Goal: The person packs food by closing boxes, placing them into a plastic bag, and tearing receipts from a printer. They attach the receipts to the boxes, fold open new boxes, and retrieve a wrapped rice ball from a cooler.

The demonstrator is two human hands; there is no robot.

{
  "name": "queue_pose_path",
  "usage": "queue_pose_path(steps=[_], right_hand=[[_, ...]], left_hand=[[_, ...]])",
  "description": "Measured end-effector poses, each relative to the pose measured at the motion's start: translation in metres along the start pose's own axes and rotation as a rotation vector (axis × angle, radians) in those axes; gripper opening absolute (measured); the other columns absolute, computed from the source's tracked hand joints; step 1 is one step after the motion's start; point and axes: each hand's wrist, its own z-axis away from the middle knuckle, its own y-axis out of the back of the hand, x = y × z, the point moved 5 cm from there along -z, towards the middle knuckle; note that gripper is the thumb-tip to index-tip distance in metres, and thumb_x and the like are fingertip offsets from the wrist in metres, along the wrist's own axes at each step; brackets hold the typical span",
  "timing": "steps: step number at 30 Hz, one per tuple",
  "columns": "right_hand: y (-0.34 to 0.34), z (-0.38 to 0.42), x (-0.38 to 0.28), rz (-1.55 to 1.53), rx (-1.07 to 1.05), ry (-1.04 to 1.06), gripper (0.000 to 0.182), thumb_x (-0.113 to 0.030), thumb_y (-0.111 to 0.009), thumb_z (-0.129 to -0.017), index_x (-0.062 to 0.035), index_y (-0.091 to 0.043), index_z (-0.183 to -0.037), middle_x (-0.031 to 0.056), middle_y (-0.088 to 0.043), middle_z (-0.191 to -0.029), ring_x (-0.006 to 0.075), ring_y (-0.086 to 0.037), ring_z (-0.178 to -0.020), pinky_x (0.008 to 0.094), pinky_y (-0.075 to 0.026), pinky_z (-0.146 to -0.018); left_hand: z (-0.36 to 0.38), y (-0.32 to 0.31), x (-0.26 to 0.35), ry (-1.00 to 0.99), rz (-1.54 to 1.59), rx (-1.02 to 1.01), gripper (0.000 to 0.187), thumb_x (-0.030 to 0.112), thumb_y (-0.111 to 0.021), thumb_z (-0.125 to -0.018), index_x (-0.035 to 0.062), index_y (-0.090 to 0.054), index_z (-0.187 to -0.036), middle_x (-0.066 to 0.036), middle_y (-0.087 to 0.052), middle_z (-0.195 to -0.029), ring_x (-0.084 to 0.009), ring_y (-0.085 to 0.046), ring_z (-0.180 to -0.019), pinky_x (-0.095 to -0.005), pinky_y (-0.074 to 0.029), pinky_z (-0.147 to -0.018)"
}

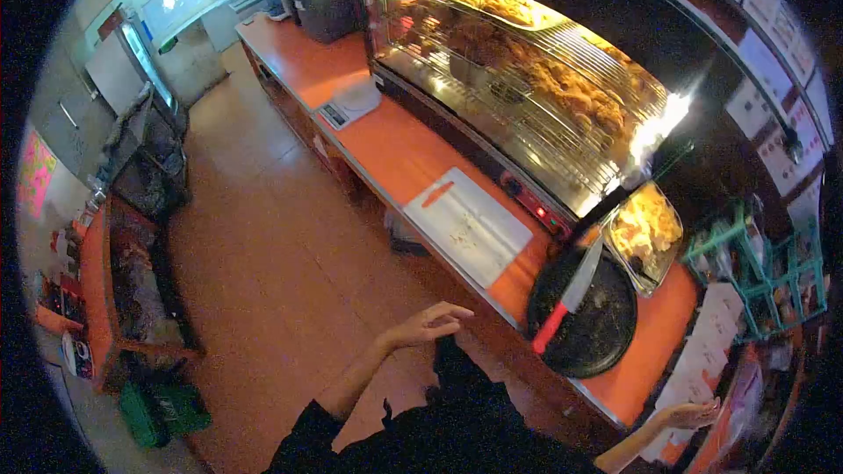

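My left hand (428,325) hangs over the floor near the counter's front edge, its fingers apart with nothing in them. At the lower right, my right hand (689,414) reaches to some white papers (702,351) and a blurred plastic bag (742,399); its fingers are stretched out. On the orange counter (650,342) lies a round black tray (606,333), with a red-handled knife (569,298) across it. A white cutting board (470,226) lies beside the tray. Behind the tray stands a metal pan of yellow food (647,228).
A lit glass display case (527,79) with fried food runs along the counter. A white scale (349,105) and a grey bin (325,9) stand farther back. Green baskets (773,276) are at the right, a green crate (162,412) on the floor at the left.
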Motion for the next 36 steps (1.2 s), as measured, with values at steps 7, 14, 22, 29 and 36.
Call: queue_pose_path(steps=[7,14,22,29,36], right_hand=[[0.025,0.071,-0.500,-1.148,-0.199,-0.072,0.026,-0.023,-0.049,-0.097,-0.0016,-0.056,-0.084,0.0055,-0.048,-0.075,0.0169,-0.045,-0.067,0.0303,-0.038,-0.060],[0.150,0.251,-1.012,-1.910,-1.386,0.317,0.020,-0.016,-0.059,-0.091,0.0008,-0.061,-0.081,0.0040,-0.060,-0.077,0.0096,-0.050,-0.062,0.0223,-0.039,-0.058],[0.268,0.409,-1.302,-1.920,-1.685,0.623,0.021,-0.014,-0.056,-0.095,0.0012,-0.066,-0.083,0.0052,-0.061,-0.065,0.0106,-0.059,-0.062,0.0272,-0.048,-0.060],[0.155,0.456,-1.408,-1.574,-1.850,0.043,0.029,-0.020,-0.054,-0.097,0.0036,-0.065,-0.085,0.0041,-0.057,-0.068,0.0111,-0.055,-0.062,0.0257,-0.044,-0.059],[0.100,0.511,-1.561,-1.529,-1.707,-0.130,0.015,-0.010,-0.059,-0.092,0.0033,-0.065,-0.092,0.0056,-0.063,-0.079,0.0114,-0.058,-0.070,0.0261,-0.048,-0.064]], left_hand=[[0.005,0.195,-0.064,-0.025,-0.324,0.109,0.043,0.034,-0.051,-0.098,0.0086,-0.051,-0.133,-0.016,-0.055,-0.120,-0.0265,-0.052,-0.115,-0.0377,-0.040,-0.101],[0.148,0.420,-0.129,0.431,-0.053,0.536,0.041,0.033,-0.051,-0.098,0.0059,-0.054,-0.129,-0.017,-0.054,-0.128,-0.0291,-0.053,-0.118,-0.0399,-0.043,-0.101],[0.204,0.729,-0.124,0.557,0.027,0.801,0.038,0.033,-0.049,-0.099,0.0086,-0.056,-0.127,-0.012,-0.058,-0.127,-0.0266,-0.052,-0.120,-0.0410,-0.041,-0.102],[0.053,1.030,-0.067,0.196,-0.119,0.515,0.036,0.034,-0.047,-0.100,0.0089,-0.057,-0.125,-0.011,-0.058,-0.117,-0.0253,-0.054,-0.114,-0.0394,-0.042,-0.099],[-0.043,1.225,-0.038,0.010,-0.128,0.225,0.034,0.029,-0.048,-0.101,0.0069,-0.056,-0.125,-0.011,-0.054,-0.123,-0.0236,-0.051,-0.118,-0.0381,-0.040,-0.102]])
